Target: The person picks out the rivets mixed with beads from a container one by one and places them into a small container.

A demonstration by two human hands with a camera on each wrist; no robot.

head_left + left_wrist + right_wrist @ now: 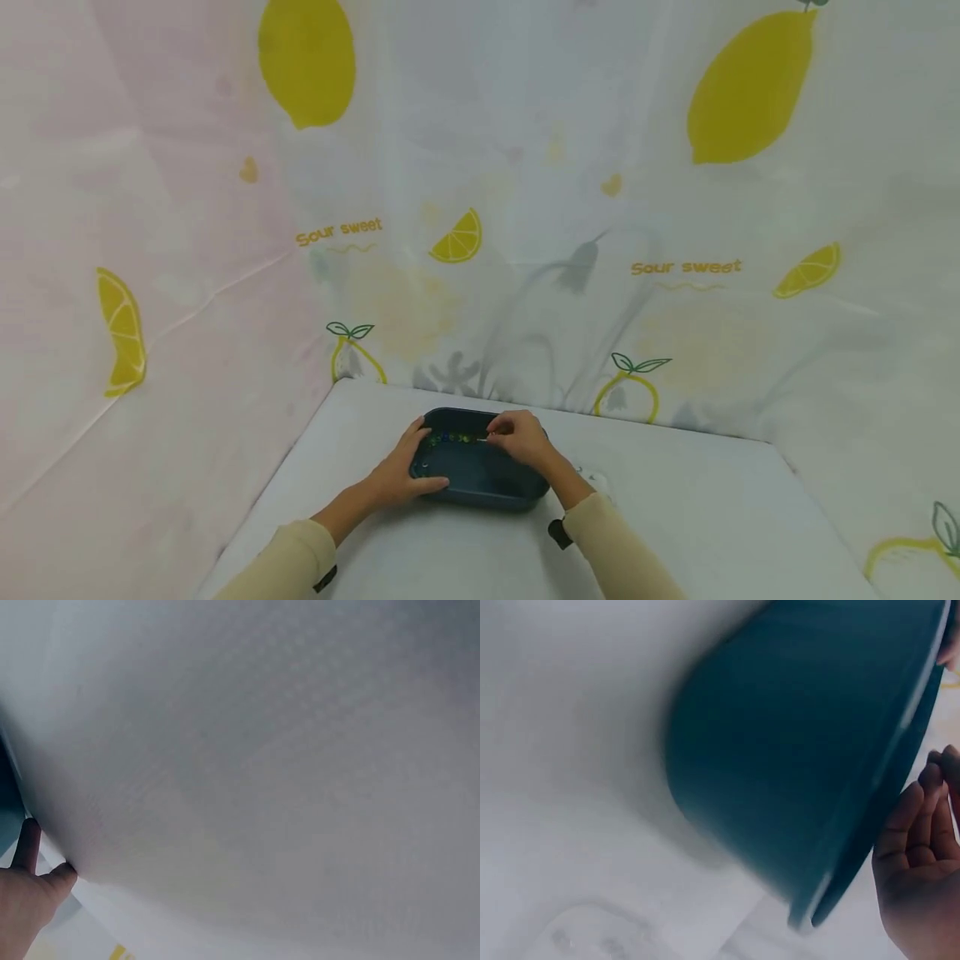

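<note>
A dark teal basin [480, 500] stands on the white table. My left hand [393, 475] holds its left end, thumb over the near rim and fingers at the far left side; in the left wrist view that hand [30, 900] shows beside the basin's edge. Small green, blue and yellow beads [453, 437] form a row along the basin's far side; whether a string joins them is too small to tell. Over the far right part, my right hand [521, 437] pinches a small thin item, partly hidden by the fingers. In the right wrist view its fingertips [930, 776] meet above the rim.
A white piece with small marks [592, 479] lies on the table [697, 517] right of the basin, partly behind my right forearm; its pitted edge [592, 934] shows in the right wrist view. A lemon-printed cloth [525, 167] hangs behind and around the table.
</note>
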